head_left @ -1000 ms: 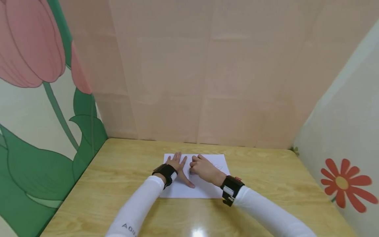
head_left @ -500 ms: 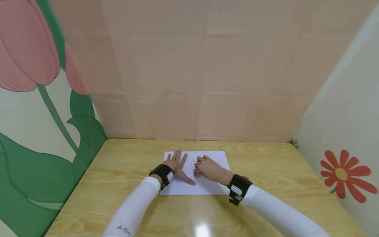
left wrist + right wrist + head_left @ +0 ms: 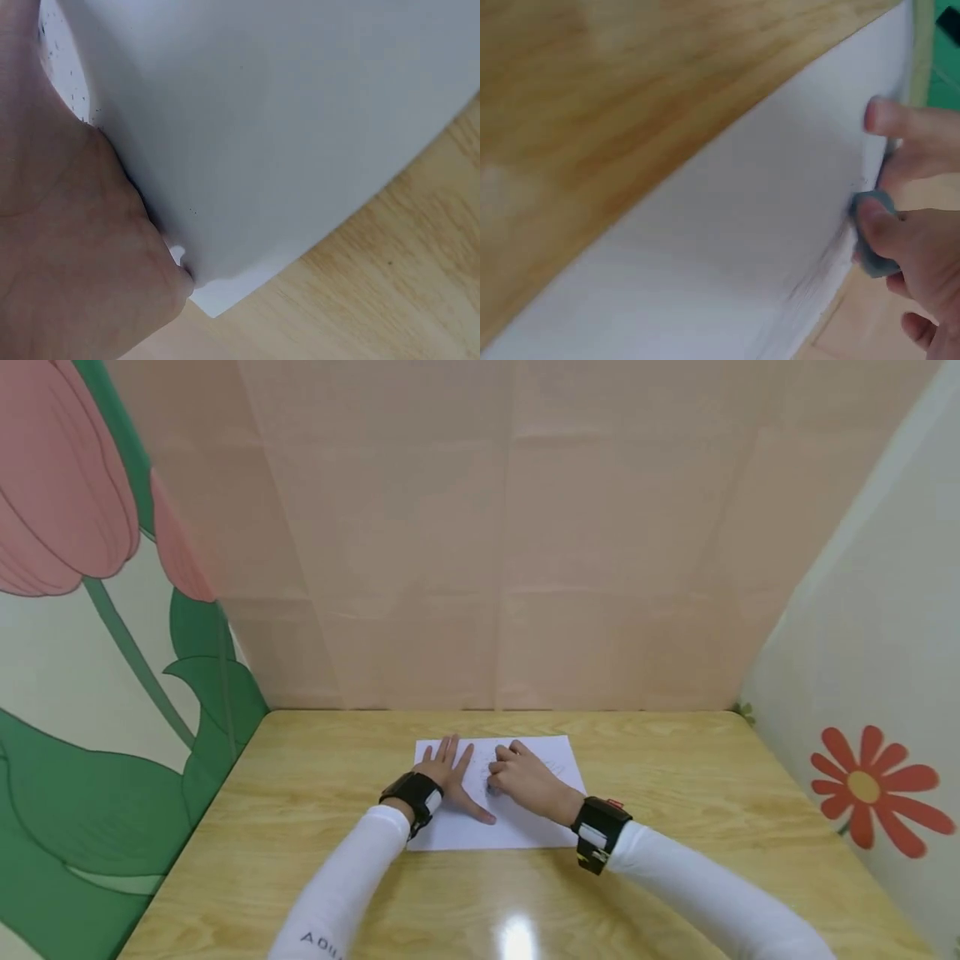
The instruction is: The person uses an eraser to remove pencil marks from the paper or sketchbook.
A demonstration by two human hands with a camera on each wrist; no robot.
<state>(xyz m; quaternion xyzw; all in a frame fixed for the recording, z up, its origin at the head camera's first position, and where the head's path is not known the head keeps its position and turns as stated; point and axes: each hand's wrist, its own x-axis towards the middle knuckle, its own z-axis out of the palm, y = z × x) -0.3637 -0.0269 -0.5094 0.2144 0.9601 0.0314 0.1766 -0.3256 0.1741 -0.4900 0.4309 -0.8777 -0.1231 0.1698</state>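
Observation:
A white sheet of paper [image 3: 517, 837] lies on the table, with grey pencil scribbles [image 3: 553, 767] on its right part. My left hand [image 3: 450, 783] rests flat on the left part of the sheet, its fingers spread and the thumb pointing toward me. My right hand [image 3: 531, 783] pinches a blue-grey eraser [image 3: 877, 262] and holds it against the paper near the middle; in the head view the fingers mostly hide it. Small dark crumbs [image 3: 64, 67] show on the paper beside my left hand in the left wrist view.
The wooden table [image 3: 300, 827] extends around the sheet on all sides. A beige covering [image 3: 420, 568] hangs behind the table's far edge. Walls with painted flowers stand left and right, and a light reflection [image 3: 517, 935] shines on the near tabletop.
My right hand with the eraser has shifted right over the paper, then slightly back left. The left hand stays in place on the sheet. The head view has shifted a little.

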